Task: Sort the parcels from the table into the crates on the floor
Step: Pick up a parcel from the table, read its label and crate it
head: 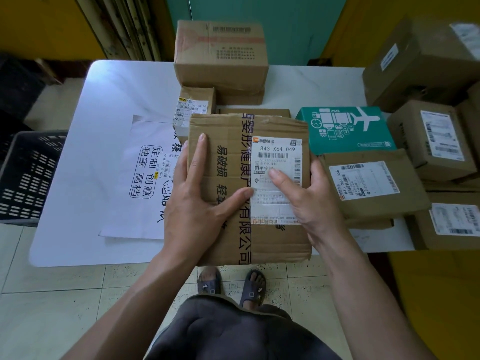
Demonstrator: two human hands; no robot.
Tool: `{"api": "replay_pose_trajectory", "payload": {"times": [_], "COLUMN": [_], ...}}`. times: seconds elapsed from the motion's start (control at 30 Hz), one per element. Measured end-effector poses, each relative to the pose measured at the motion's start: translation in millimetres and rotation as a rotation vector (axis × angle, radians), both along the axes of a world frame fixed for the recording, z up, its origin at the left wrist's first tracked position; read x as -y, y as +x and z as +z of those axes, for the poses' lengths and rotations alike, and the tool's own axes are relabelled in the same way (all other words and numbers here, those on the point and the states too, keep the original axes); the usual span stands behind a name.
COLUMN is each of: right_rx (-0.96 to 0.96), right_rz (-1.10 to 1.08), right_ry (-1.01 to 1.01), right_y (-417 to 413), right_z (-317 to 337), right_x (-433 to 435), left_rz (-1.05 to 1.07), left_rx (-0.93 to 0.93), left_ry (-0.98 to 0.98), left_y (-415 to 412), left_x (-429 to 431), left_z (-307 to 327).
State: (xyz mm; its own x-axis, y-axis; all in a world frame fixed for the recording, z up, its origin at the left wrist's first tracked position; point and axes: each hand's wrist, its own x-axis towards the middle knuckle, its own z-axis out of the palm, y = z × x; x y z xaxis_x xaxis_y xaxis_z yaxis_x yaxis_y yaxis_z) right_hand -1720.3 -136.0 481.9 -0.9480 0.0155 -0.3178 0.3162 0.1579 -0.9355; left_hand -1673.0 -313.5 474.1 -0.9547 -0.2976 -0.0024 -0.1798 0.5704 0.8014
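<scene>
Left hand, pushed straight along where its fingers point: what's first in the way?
Likely the small labelled box behind the held parcel; the left hand may sit higher, depth unclear.

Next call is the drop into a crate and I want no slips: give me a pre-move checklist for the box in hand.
1. Grip: left hand and right hand hold the parcel on opposite sides: ok.
2. Shipping label faces up, code 843 X64 049 legible: ok.
3. Tape over the top seam intact: ok.
4. Black crate in view at the left: ok.
5. Which crate this code belongs in: cannot tell.
</scene>
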Motion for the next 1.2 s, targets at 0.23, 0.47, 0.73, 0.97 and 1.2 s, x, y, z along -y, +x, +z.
{"api": "replay_pose_trajectory", "payload": {"times": [0.23, 0.47, 0.73, 0.97, 1.2], "right_rx": [-0.020, -0.023, -0.032, -0.038, -0.027], "right_rz": [0.027, 0.031, 0.050, 0.087, 0.100], "right_ry": [-0.029, -0.051, -0.082, -0.084, -0.104], "right_y": [2.3, 5.1, 7.9, 10.0, 11.9], "right_z": [0.6, -1.0, -1.1, -0.8, -2.0], "right_x": [-1.2, -2.6, -4.0, -7.0, -8.7], "left_rz": [-0.001, 0.002, -0.004, -0.001, -0.002], "left_rx": [-0.012, -0.022, -0.039, -0.044, -0.051], "left_ry": [-0.004, -0.033, -0.041, -0.021, -0.028], "left_y": [1.1, 2.8, 5.5, 6.7, 8.0], "left_x": [-0.5, -0.6, -0.1, -0.7, -0.9], "left_z": [-0.8, -2.8, -3.4, -2.5, -3.3]}}
